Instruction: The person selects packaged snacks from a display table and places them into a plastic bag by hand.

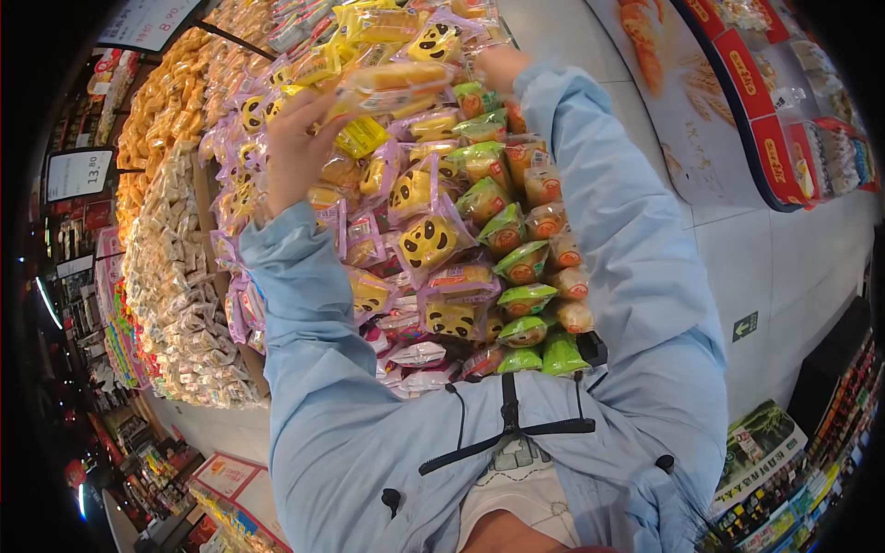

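Observation:
My left hand [300, 143] pinches the near-left end of a long bread roll in a clear wrapper [401, 81], holding it over the heap. My right hand [502, 69] reaches to the far right side of the pile, beside a purple-edged packet with a panda face [437, 41]. Its fingers are mostly hidden there, so any grip is unclear. Below my hands lie more panda-face bread packets [429, 241] in loose layers. Green-wrapped cakes [502, 229] form a column to their right. A yellow packet [361, 136] sits just under the bread roll.
Heaps of small wrapped snacks [171, 249] fill the bin on the left, with price signs [80, 174] above them. A tiled floor [774, 276] runs along the right, near a red-edged display stand [770, 152]. Shelves [830, 452] stand at lower right.

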The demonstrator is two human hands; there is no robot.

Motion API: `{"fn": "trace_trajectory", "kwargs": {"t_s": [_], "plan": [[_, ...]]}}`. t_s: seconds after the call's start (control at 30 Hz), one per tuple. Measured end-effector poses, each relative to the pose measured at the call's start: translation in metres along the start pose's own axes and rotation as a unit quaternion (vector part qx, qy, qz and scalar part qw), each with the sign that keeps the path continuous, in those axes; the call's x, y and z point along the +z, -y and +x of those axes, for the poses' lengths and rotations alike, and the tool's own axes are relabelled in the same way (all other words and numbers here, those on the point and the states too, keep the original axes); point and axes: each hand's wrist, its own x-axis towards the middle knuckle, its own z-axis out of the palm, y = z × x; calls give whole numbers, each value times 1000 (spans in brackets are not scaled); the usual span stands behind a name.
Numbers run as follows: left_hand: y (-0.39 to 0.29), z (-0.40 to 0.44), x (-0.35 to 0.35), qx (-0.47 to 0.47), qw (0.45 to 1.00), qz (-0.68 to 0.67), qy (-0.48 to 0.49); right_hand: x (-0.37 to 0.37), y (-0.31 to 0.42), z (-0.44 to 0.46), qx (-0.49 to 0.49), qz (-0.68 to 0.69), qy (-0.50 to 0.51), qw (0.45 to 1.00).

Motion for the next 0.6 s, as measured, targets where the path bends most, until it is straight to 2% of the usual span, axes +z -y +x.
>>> {"fn": "trace_trajectory", "kwargs": {"t_s": [0.17, 0.23, 0.33, 0.47, 0.5, 0.53, 0.6], "plan": [[-9, -8, -31, -33, 997, 52, -51, 15, 9, 1, 57, 20, -23, 998], [-16, -11, -35, -14, 997, 54, -53, 18, 9, 0, 62, 3, -38, 997], [-38, -21, -38, -3, 998, 37, -47, 10, 0, -28, -18, 108, -262, 959], [-87, -43, -37, -10, 998, -63, -12, -35, -14, -161, -83, 154, -269, 947], [-105, -50, -36, -8, 995, -100, -2, -35, -14, -203, -69, 180, -233, 953], [-128, -56, -38, -17, 995, -85, 52, -34, -9, -246, -55, 209, -194, 957], [-158, -72, -27, 18, 988, -127, 83, -12, 5, -319, -44, 220, -112, 968]]}}
